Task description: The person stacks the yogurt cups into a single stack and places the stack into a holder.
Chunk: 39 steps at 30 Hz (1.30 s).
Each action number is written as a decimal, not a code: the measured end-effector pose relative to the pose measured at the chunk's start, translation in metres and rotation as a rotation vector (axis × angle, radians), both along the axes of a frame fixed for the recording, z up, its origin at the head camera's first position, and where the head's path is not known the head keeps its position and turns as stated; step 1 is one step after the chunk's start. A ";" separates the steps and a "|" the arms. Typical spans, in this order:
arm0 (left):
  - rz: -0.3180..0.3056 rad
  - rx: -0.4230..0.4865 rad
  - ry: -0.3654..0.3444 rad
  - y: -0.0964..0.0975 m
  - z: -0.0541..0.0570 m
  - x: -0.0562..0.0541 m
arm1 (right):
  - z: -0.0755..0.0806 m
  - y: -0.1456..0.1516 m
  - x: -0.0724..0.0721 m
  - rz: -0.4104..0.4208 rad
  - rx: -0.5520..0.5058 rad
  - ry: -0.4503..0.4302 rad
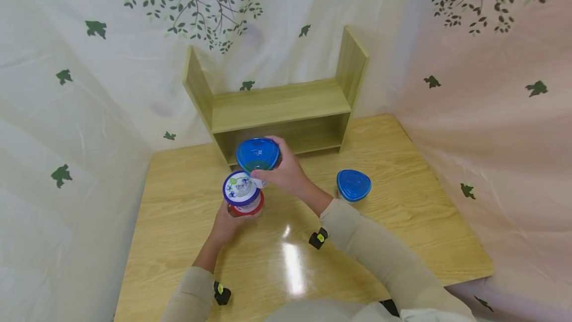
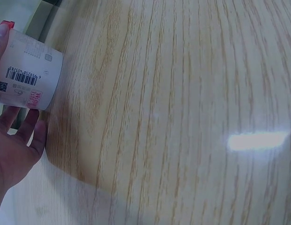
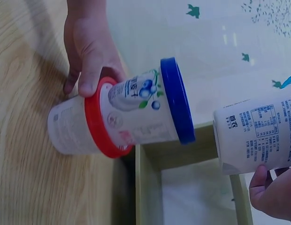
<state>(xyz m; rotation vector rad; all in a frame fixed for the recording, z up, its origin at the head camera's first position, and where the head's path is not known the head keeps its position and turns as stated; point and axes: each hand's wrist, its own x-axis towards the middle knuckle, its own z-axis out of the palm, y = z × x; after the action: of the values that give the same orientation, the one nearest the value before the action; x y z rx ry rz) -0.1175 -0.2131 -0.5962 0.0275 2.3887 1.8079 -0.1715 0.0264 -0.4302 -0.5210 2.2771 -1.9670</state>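
**Held cup above and to the far right of a two-cup stack**

A person's two hands work over a wooden table (image 1: 170, 222), on the near side of a low shelf (image 1: 281, 106). The right hand (image 1: 288, 170) grips a triangular-lidded cup (image 1: 257, 153), its thumb on the near side of the wall; the cup is held in the air, lid upward. The left hand (image 1: 227, 222) grips the red-rimmed cup (image 3: 72, 125), which stands on the table to the left of centre. Upon this rests a blueberry-printed cup (image 3: 141, 108) with a dark blue lid, the two forming an upright stack.

Key relation, as judged: the position of the held cup's base relative to the dark blue lid. The right wrist view shows a gap between them, so the two do not touch. The held cup lies above the stack and somewhat to its far right, not squarely over it. Its long axis runs close to vertical, roughly parallel to that of the stack, perhaps slightly tilted. The right hand is nearer the top of the stack on its right side; the left hand lies lower, at the red rim.

A second triangular-lidded container (image 1: 353, 185) stands on the table to the right, well apart from the stack and untouched by either hand.
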 end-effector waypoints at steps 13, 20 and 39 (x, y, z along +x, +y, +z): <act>-0.012 0.018 0.010 0.000 -0.004 0.001 | 0.003 -0.042 0.008 0.090 0.111 0.005; -0.015 0.058 -0.027 0.000 -0.005 0.001 | -0.001 -0.050 0.008 0.113 0.150 0.007; -0.054 0.053 -0.072 0.005 0.038 0.008 | -0.005 -0.048 0.004 0.138 0.187 0.003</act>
<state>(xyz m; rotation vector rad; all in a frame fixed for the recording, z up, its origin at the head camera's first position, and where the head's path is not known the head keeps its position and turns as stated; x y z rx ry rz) -0.1098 -0.2080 -0.5584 0.0324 2.2691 1.8162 -0.1676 -0.0215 -0.4347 -0.6423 2.3267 -1.6715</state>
